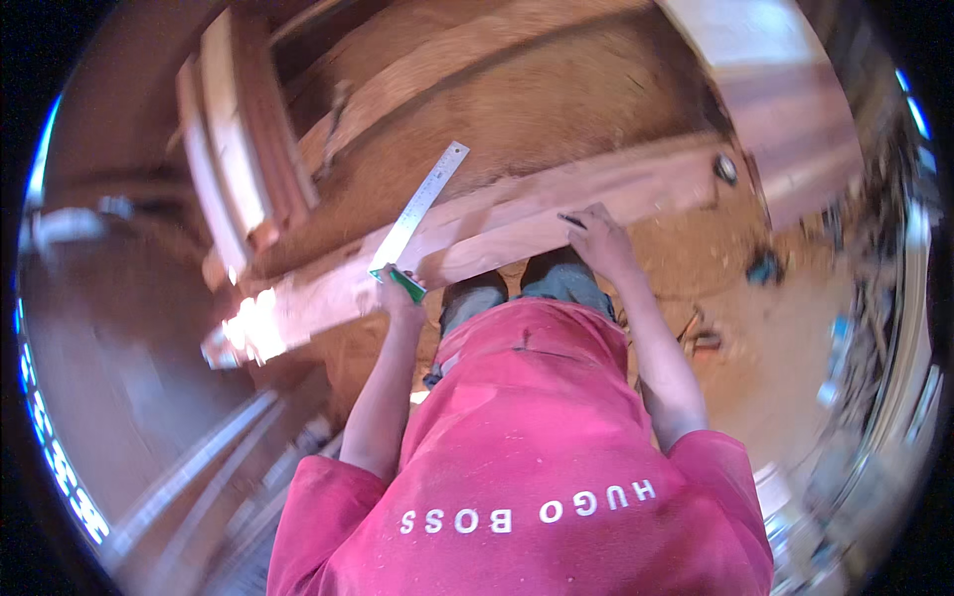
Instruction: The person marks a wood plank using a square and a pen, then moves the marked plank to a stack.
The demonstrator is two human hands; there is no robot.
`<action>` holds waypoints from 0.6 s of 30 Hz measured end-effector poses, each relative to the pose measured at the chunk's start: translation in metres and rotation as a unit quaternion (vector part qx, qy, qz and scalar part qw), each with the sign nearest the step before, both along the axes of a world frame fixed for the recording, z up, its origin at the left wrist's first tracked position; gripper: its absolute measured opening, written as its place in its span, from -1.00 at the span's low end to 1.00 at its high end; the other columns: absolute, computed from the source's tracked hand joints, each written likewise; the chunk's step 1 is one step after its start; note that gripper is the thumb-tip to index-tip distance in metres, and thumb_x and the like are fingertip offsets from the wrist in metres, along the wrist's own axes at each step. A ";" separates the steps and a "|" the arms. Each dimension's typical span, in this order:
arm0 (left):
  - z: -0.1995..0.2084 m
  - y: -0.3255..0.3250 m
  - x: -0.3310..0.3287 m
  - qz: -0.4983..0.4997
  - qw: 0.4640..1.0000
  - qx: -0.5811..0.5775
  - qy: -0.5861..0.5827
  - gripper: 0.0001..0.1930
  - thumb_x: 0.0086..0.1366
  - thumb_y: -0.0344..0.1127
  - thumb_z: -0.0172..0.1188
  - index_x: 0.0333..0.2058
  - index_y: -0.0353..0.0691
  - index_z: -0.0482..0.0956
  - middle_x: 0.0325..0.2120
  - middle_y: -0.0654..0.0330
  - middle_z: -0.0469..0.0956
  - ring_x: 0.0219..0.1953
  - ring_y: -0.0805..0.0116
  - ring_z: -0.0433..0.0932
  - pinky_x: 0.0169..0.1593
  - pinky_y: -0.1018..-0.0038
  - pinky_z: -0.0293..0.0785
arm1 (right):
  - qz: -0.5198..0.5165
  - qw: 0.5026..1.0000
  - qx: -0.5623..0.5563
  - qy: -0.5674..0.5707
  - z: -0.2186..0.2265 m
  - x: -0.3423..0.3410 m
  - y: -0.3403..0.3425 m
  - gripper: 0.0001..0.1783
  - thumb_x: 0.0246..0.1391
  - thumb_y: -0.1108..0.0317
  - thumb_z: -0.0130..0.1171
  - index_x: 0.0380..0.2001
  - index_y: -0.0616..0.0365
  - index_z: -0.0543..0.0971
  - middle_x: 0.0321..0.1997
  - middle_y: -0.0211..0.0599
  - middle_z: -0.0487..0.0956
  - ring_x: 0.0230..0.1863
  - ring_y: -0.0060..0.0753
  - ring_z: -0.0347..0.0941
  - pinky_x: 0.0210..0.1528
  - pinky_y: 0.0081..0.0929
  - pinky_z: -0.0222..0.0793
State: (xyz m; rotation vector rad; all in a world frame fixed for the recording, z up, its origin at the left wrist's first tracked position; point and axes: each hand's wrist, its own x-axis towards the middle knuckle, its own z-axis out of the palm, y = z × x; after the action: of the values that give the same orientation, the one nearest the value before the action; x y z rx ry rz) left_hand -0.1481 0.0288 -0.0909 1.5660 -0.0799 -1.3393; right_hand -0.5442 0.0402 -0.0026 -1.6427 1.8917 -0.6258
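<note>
My left hand [399, 295] pinches green-handled steel try square [417, 214] flat on long reddish wooden plank [517, 223]; my right hand [599, 238] grips dark pencil [571, 221] against plank.

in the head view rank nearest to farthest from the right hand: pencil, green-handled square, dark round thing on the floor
From the right hand:
1. pencil, at its fingertips on the plank
2. dark round thing, up to the right
3. green-handled square, leftward, under the left hand

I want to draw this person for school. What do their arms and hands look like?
Both forearms are bare, with no gloves, watch or rings visible on the left hand or the right hand. Short, loose pinkish-red T-shirt sleeves cover the upper arms. The shirt has white lettering on the chest.
</note>
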 end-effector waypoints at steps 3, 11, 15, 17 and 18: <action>-0.009 0.050 -0.018 0.152 0.988 0.037 -0.005 -0.76 0.43 -0.07 0.09 -0.15 -0.10 0.39 -0.50 0.20 0.45 -0.57 0.34 0.53 -0.57 0.42 0.50 | 0.268 0.950 0.100 0.128 -0.020 0.028 -0.028 -0.45 0.08 0.19 0.35 0.13 0.12 0.54 0.16 0.01 0.46 0.21 0.10 0.43 0.21 -0.03 0.43; -0.032 0.101 -0.112 0.448 0.893 0.038 -0.027 -0.78 0.44 -0.13 0.15 -0.12 -0.10 0.40 -0.55 0.25 0.43 -0.65 0.37 0.51 -0.65 0.44 0.46 | 0.493 0.845 0.083 0.190 -0.042 0.050 -0.071 -0.20 -0.02 0.07 0.48 0.22 0.19 0.40 0.13 0.07 0.46 0.17 0.15 0.44 0.16 -0.03 0.43; -0.054 0.079 -0.127 0.481 0.865 0.024 -0.144 -0.73 0.45 -0.10 0.17 -0.13 -0.17 0.43 -0.48 0.17 0.52 -0.51 0.27 0.60 -0.45 0.34 0.55 | 0.562 0.803 0.090 0.175 -0.045 0.055 -0.078 -0.19 -0.05 0.08 0.51 0.20 0.21 0.40 0.12 0.06 0.46 0.14 0.18 0.46 0.13 -0.02 0.45; -0.065 0.070 -0.126 0.485 0.843 0.067 -0.223 -0.69 0.42 -0.09 0.21 -0.13 -0.20 0.43 -0.45 0.11 0.54 -0.42 0.19 0.61 -0.32 0.27 0.54 | 0.593 0.783 0.095 0.161 -0.048 0.063 -0.079 -0.20 -0.06 0.10 0.53 0.18 0.21 0.41 0.12 0.05 0.46 0.13 0.19 0.47 0.11 -0.02 0.46; -0.068 0.067 -0.124 0.452 0.834 0.103 -0.299 -0.66 0.39 -0.09 0.25 -0.13 -0.24 0.43 -0.42 0.05 0.57 -0.34 0.11 0.62 -0.20 0.20 0.53 | 0.599 0.778 0.107 0.156 -0.049 0.068 -0.079 -0.21 -0.07 0.12 0.54 0.16 0.22 0.41 0.12 0.05 0.46 0.11 0.19 0.48 0.10 -0.03 0.47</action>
State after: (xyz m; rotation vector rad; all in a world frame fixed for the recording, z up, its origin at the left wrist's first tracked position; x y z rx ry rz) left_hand -0.2721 0.0962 -0.1593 1.8013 0.3959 -0.0943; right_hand -0.4757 -0.0392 -0.0514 -2.3887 0.6589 0.4086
